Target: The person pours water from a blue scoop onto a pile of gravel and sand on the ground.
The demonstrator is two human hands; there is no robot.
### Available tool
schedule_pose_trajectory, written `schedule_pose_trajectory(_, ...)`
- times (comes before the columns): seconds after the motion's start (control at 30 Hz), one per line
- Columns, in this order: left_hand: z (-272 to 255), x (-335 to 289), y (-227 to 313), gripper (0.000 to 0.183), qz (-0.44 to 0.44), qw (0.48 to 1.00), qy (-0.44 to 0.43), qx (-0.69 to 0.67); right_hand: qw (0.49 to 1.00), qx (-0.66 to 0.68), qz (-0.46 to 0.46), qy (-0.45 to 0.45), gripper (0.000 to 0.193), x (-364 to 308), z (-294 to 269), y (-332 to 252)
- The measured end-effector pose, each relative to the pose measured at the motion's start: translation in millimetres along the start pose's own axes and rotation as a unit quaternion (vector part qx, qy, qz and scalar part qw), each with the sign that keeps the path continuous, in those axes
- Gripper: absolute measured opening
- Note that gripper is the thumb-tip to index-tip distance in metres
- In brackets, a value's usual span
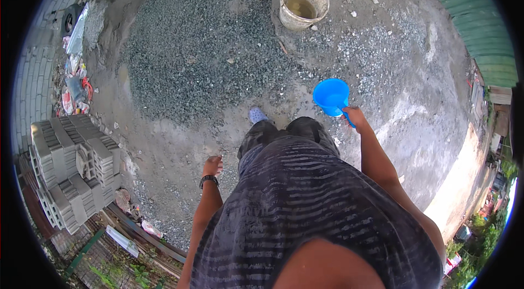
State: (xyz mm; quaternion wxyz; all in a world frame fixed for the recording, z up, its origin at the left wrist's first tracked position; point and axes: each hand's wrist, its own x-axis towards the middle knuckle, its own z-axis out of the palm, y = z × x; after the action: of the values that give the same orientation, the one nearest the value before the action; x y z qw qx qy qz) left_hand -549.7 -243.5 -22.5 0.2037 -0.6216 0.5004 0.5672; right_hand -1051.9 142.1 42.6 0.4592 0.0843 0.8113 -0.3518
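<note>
Ground-level scene as I view it remotely through the head camera: rough grey ground spreads across the field; a broad bed of dark gravel covers its upper left part; the wearer's dark striped shirt fills the lower middle; at the left I note a stack of grey hollow blocks, and at the upper right a green corrugated sheet; near the top, just beside the gravel's right edge, stands 1 dirty pale bucket, upright, its wire handle raised, with murky yellowish liquid inside; below it and to its right, well apart from it, I locate 1 blue dipper, its mouth facing up; the right hand has its fingers closed around the dipper's handle; the left hand hangs to the left of the wearer's trousers, fingers loosely curled; I cannot tell how far they open or whether they hold anything; smaller still are 1 pale perforated shoe and 1 dark wristwatch on the left wrist.
</note>
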Motion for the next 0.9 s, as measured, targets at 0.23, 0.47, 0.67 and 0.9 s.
schedule_pose_trajectory(0.23, -88, 31, 80, 0.042, 0.089, 0.988, 0.087, -0.090, 0.985, 0.112, -0.102, 0.088, 0.028, 52, -21, -163)
schedule_pose_trajectory(0.47, -68, 16, 193, 0.042, 0.090, 0.968, 0.151, -0.178, 0.986, -0.042, -0.152, 0.063, 0.030, 203, -54, -342)
schedule_pose_trajectory(0.67, -14, -8, 209, 0.032, 0.069, 0.986, 0.137, -0.064, 0.864, -0.483, -0.138, -0.014, 0.030, 445, -68, -415)
schedule_pose_trajectory(0.9, 25, -96, 241, 0.040, -0.172, 0.977, 0.121, 0.029, 0.887, -0.461, -0.020, 0.005, 0.034, 576, 22, -452)
